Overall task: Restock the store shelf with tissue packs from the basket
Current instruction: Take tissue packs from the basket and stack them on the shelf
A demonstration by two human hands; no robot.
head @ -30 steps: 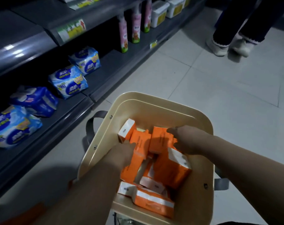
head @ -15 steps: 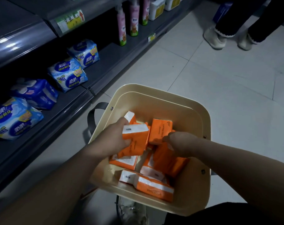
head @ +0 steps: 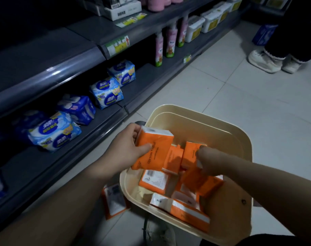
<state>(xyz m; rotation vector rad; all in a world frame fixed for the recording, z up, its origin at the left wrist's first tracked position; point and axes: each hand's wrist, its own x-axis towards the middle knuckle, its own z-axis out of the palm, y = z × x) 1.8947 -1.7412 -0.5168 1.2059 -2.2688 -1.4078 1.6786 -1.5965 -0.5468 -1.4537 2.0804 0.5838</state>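
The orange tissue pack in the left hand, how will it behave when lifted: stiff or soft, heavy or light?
Likely light: the left hand alone holds the orange tissue pack up. Probably soft but shape-keeping: its edges look straight under the thumb. The smooth wrap may slip a little.

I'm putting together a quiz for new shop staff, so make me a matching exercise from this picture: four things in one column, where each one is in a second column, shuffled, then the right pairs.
Column one:
1. COTTON TISSUE pack
2. blue-and-white packs
3. tall pink bottles
4. right hand

Column two:
A. upright on the bottom shelf, farther along
B. in the basket, gripping an orange pack
C. held by the left hand over the basket's rim
D. lying on the bottom shelf, nearer

Pairs: 1-C, 2-D, 3-A, 4-B.
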